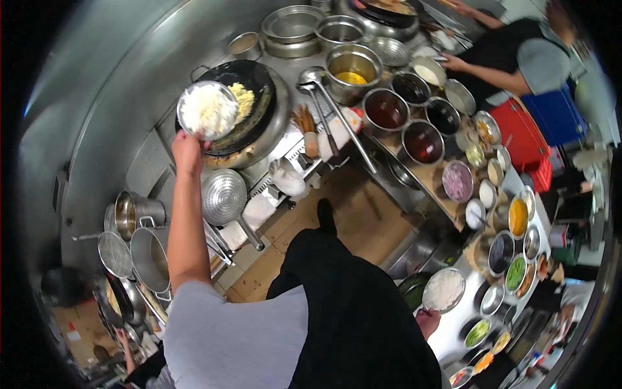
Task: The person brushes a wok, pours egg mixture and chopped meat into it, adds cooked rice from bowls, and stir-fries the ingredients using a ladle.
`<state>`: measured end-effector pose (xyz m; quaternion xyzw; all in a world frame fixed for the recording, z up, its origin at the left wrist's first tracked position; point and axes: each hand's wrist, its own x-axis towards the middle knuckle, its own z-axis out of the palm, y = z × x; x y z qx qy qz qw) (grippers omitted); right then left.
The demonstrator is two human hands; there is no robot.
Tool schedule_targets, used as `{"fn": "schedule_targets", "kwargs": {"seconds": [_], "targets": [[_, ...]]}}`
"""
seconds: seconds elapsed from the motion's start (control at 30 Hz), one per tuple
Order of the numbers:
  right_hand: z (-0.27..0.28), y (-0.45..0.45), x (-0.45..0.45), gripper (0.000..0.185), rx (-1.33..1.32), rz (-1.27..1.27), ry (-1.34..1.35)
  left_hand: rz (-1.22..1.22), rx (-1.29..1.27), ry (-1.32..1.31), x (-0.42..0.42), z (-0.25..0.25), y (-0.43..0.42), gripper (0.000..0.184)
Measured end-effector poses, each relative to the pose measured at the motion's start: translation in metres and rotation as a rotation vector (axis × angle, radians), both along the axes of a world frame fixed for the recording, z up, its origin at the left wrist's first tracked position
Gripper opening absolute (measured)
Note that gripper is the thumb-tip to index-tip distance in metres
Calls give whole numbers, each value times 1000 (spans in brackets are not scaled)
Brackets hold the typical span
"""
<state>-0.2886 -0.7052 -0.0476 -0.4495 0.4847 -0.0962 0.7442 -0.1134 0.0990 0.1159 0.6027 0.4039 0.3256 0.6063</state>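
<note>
My left hand is closed on the rim of a metal bowl of white rice, held over a black wok. Yellow scrambled egg lies in the wok, partly covered by the bowl. Low on the right, my right hand grips the edge of a second bowl of white rice; my body hides most of that arm. A perforated skimmer rests beside my left forearm, below the wok.
Two long-handled ladles and a bamboo brush lie right of the wok. Pots of dark sauce and several ingredient bowls line the right counter. Metal pots stand at left. A co-worker works at upper right; another person's hand shows lower left.
</note>
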Motion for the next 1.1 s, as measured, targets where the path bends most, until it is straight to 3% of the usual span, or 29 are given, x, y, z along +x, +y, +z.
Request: {"fn": "schedule_targets", "kwargs": {"seconds": [0.07, 0.13, 0.17, 0.27, 0.37, 0.6, 0.73, 0.8, 0.87, 0.93, 1.0, 1.03, 1.1], "targets": [[11, 18, 61, 37, 3, 263, -28, 144, 66, 71, 16, -11, 54, 8], [-7, 26, 114, 40, -23, 349, -125, 323, 536, 504, 33, -26, 95, 17], [15, 54, 144, 42, -94, 409, -140, 356, 776, 684, 43, -19, 91, 22], [51, 124, 224, 46, -212, 560, -195, 388, 1060, 840, 71, -79, 105, 18], [82, 219, 295, 46, -172, 753, -316, 155, 894, 1038, 85, -121, 108, 18], [133, 458, 424, 37, 134, 1152, -463, 227, 752, 1008, 74, -106, 136, 22], [165, 607, 480, 21, -37, 1455, -672, 311, 687, 959, 40, -75, 135, 27], [140, 680, 506, 17, -341, 1580, -791, 455, 787, 866, 18, -61, 123, 20], [135, 745, 508, 23, -1093, 1444, -1260, 486, 714, 846, 0, -29, 99, 16], [113, 792, 496, 24, -1124, 1459, -1380, 509, 643, 823, -19, -21, 80, 15], [71, 822, 489, 19, -1495, 1669, -1266, 594, 372, 447, -39, -26, 65, 25], [50, 828, 494, 21, -1649, 1881, -1248, 602, 372, 446, -48, -27, 56, 25], [44, 842, 492, 21, -1684, 1855, -1254, 615, 328, 394, -63, -28, 44, 28]]}}
